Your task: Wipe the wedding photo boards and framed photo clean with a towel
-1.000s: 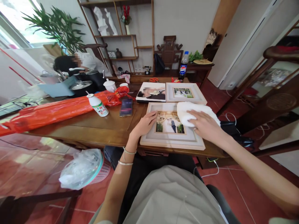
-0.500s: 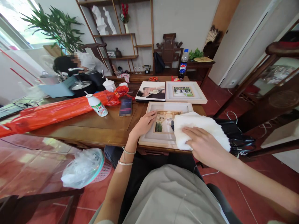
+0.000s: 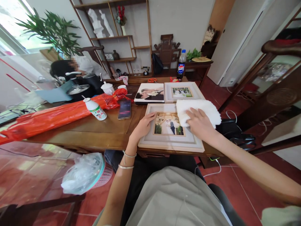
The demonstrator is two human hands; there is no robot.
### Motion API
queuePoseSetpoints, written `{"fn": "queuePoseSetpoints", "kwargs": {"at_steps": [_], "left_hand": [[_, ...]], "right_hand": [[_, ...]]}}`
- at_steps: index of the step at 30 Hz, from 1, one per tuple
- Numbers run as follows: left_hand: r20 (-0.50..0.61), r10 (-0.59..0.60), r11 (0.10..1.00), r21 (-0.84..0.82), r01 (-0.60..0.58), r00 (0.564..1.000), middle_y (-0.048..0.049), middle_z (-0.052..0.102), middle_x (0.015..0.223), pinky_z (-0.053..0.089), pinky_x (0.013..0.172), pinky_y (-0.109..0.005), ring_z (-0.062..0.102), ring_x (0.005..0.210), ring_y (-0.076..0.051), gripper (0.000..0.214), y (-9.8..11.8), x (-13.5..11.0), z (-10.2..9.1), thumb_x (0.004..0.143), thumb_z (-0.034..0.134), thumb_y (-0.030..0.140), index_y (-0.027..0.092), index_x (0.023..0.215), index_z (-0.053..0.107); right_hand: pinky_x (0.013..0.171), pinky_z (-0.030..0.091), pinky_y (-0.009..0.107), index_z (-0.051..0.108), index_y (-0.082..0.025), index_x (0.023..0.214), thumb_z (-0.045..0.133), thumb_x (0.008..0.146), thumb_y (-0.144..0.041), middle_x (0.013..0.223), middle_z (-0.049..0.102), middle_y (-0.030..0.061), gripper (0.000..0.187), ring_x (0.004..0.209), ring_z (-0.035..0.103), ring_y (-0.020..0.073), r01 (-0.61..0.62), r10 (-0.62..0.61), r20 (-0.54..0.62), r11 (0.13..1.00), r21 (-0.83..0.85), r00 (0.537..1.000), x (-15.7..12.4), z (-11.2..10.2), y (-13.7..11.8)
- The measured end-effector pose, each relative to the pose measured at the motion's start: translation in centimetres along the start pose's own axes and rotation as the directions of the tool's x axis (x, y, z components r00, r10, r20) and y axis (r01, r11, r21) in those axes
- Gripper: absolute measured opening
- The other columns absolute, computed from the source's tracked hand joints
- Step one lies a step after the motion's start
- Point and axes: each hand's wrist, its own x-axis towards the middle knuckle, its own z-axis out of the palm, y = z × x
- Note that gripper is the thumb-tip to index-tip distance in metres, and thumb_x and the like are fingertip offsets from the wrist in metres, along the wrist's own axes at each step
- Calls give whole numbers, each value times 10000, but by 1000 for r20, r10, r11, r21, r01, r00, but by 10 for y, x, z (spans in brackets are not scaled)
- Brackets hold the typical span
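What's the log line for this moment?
left hand: flat on frame | right hand: flat on towel, pressing it to frame | phone: left of frame

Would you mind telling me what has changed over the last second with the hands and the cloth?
The right hand pushed the white cloth down to the near right corner of the picture frame, then back up to its far right corner. The left hand stayed flat on the frame's left border, and the frame kept its place.
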Motion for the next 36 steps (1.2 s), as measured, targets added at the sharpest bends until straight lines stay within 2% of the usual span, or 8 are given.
{"fn": "queuePoseSetpoints", "kwargs": {"at_steps": [6,9,17,20,23,25,32,36], "left_hand": [[-5,-13,1000,2,13,1000,-59,500,1445,305,1182,-443,414,1378,-203,699,0,1,0,722,317,-54,165,1344,550],[3,3,1000,1,-3,1000,-72,499,1445,299,1185,-435,398,1388,-204,687,-1,0,0,731,317,-52,150,1345,551],[17,6,1000,-16,-6,1000,-106,487,1450,307,1177,-451,415,1375,-223,678,1,-1,-2,733,325,-61,120,1349,543],[14,14,1000,-1,-14,1000,-88,491,1450,307,1178,-434,418,1372,-211,701,1,-1,-2,726,328,-70,141,1364,529],[16,17,1000,13,-18,1000,-83,486,1455,305,1177,-437,413,1375,-213,704,1,-1,-1,727,337,-67,150,1372,521],[18,19,1000,20,-19,1000,-95,482,1457,303,1177,-441,411,1376,-218,693,0,-1,-1,736,336,-63,137,1374,517],[9,25,1000,-3,-25,1000,-98,485,1454,312,1172,-441,413,1375,-218,703,-1,-2,-1,723,333,-73,136,1366,524],[4,24,999,-24,-24,1000,-86,484,1456,312,1172,-452,412,1376,-220,711,-2,-1,0,713,340,-74,153,1357,536]], "right_hand": [[1012,384,482,767,-121,782,551,728,-34,1280,604,208,239,1233,495,372,84,-86,43,995,62,995,-54,-42,-36],[1010,405,442,760,-131,780,544,698,-36,1268,616,195,250,1219,521,337,84,-91,57,990,115,994,-59,-47,-38],[1019,403,445,737,-100,1020,536,753,-99,1346,548,194,333,1253,482,340,-116,118,-4,983,145,993,5,1,0],[1053,367,454,737,-92,1009,561,751,-99,1358,533,190,313,1310,407,353,-74,76,-5,986,151,997,35,13,5],[1076,334,425,741,-80,992,571,767,-104,1344,531,199,284,1341,360,344,21,-20,-5,987,158,1000,61,19,-2],[1073,327,428,738,-69,1005,559,798,-126,1334,527,214,279,1349,338,350,25,-23,-12,987,156,1000,71,21,-9],[1047,300,518,747,-91,974,522,804,-109,1326,524,199,282,1333,306,398,-86,86,1,992,96,996,61,21,-7],[1028,328,474,742,-76,978,520,783,-84,1285,539,205,296,1309,325,387,-95,93,30,991,92,995,56,20,7]]}}
